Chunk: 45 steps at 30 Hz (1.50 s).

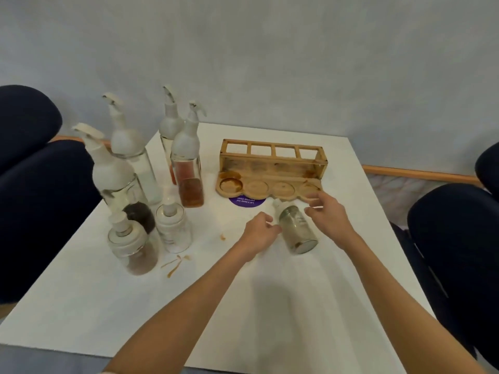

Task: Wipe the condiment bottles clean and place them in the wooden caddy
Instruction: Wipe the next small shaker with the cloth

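A small glass jar with a white cap lies tilted between my hands, its base toward me. My left hand has its fingers curled against the jar's left side and holds it. My right hand hovers at the jar's upper right with loosely spread fingers, its thumb close to the glass. The wooden caddy stands just beyond, its slots empty and its round recesses stained brown. Several condiment bottles with white pour spouts and small jars stand grouped at the table's left.
Brown sauce smears mark the white table near the small jars. A purple round sticker lies in front of the caddy. Dark blue chairs flank the table, one at the left and one at the right.
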Each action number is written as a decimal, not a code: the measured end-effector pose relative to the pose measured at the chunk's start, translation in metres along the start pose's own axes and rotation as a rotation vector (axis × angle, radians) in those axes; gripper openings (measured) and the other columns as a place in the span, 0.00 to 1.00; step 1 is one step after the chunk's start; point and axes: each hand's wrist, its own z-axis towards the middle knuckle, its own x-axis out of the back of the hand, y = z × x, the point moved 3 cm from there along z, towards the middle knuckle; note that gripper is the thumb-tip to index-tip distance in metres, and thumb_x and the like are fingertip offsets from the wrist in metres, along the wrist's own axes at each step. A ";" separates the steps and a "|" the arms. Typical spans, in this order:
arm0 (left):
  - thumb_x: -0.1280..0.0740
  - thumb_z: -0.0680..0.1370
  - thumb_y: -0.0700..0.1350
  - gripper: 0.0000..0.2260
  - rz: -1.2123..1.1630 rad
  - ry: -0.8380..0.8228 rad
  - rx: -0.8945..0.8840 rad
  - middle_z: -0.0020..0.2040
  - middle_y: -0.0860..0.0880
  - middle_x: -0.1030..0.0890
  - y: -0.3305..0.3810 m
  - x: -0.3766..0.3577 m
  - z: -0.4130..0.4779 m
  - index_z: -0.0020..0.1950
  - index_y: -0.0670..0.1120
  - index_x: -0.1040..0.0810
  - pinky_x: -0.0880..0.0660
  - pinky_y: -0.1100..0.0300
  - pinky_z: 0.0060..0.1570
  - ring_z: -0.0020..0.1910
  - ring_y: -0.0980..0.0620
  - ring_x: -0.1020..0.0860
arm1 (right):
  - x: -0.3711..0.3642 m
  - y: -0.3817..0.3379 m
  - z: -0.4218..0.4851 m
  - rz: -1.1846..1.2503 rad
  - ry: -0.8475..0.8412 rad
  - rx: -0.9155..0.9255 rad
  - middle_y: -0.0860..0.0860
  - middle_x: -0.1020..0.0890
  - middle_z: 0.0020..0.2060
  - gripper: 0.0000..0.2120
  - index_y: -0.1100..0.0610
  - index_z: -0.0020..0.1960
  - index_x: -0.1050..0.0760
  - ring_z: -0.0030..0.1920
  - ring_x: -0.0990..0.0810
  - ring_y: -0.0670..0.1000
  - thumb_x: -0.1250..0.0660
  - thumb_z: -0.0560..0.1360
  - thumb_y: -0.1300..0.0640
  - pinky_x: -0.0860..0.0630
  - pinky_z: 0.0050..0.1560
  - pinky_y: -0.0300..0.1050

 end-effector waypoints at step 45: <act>0.21 0.69 0.44 0.37 -0.079 0.355 -0.311 0.67 0.56 0.29 -0.026 0.019 -0.011 0.73 0.54 0.37 0.28 0.69 0.51 0.59 0.57 0.27 | -0.058 -0.027 0.005 0.403 -0.266 0.213 0.46 0.21 0.56 0.17 0.54 0.53 0.31 0.54 0.21 0.44 0.25 0.70 0.56 0.25 0.46 0.34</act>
